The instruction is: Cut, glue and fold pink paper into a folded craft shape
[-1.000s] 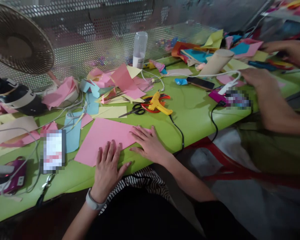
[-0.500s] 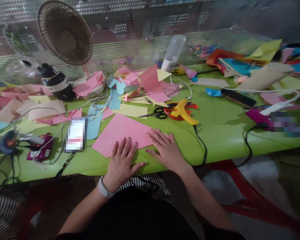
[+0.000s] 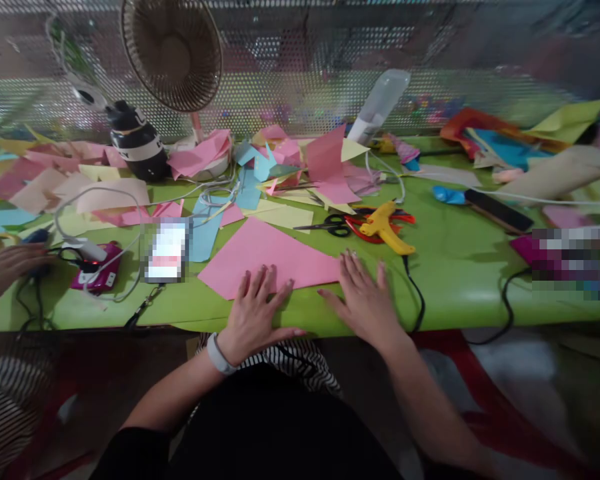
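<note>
A pink paper with straight edges lies flat on the green table. My left hand rests with spread fingers on its lower edge; a pale band is round the wrist. Near the paper's right tip lies my right hand, its fingers apart and flat, with fingertips touching the tip. Neither hand grips anything. Black-handled scissors and a yellow glue gun lie behind and to the right of the paper.
To the left are a phone, a purple box with cables, and another person's hand. Behind stand a fan, a black bottle and coloured paper scraps. A dark bar lies right.
The view has shifted, so most things appear further right. My right hand has slid outward to the paper's right tip, which now shows. Another person's hand has appeared at the left edge.
</note>
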### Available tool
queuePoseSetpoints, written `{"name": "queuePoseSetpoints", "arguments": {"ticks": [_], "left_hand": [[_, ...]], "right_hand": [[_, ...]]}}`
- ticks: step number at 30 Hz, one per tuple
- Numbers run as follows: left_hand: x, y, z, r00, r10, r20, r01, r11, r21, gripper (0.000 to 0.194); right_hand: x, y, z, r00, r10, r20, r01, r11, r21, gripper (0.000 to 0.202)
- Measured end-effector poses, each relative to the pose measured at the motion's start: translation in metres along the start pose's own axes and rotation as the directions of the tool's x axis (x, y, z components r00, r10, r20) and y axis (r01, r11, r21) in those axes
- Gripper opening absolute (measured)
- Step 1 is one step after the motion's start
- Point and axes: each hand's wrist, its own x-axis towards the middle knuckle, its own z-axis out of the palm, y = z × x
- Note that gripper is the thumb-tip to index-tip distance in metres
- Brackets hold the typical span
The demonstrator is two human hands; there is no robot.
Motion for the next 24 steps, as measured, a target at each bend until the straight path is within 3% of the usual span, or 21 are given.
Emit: {"name": "queuePoseSetpoints", "arguments": {"ticks": [2,4,7,12,17,24], "left_hand": [[0.0,-0.001,0.002,1.0,0.005,-0.004,-0.005,1.0,-0.002,0.092],[0.0,-0.004,0.005,1.0,0.024,-0.006,-0.024,1.0,0.001,0.088],[0.001,-0.006,0.008,0.999,0.045,-0.014,-0.045,0.999,0.005,0.086],[0.002,-0.004,0.009,0.999,0.027,-0.037,-0.028,0.999,-0.023,0.092],[0.001,-0.006,0.002,0.999,0.029,-0.047,-0.031,0.998,-0.05,0.093],[-0.027,-0.038,-0.017,0.999,0.042,-0.023,-0.042,0.999,-0.003,0.092]], "right_hand": [[0.005,-0.022,-0.009,0.993,-0.12,0.003,0.12,0.992,0.04,0.086],[0.009,-0.042,-0.012,0.937,-0.344,0.067,0.334,0.935,0.122,0.082],[0.009,-0.056,-0.008,0.903,-0.419,0.094,0.395,0.896,0.204,0.085],[0.0,-0.035,0.002,0.938,-0.336,0.082,0.316,0.929,0.193,0.085],[-0.011,-0.001,0.006,0.985,-0.163,0.061,0.158,0.984,0.081,0.085],[-0.024,0.032,0.008,0.999,0.021,0.037,-0.021,1.0,-0.02,0.085]]}}
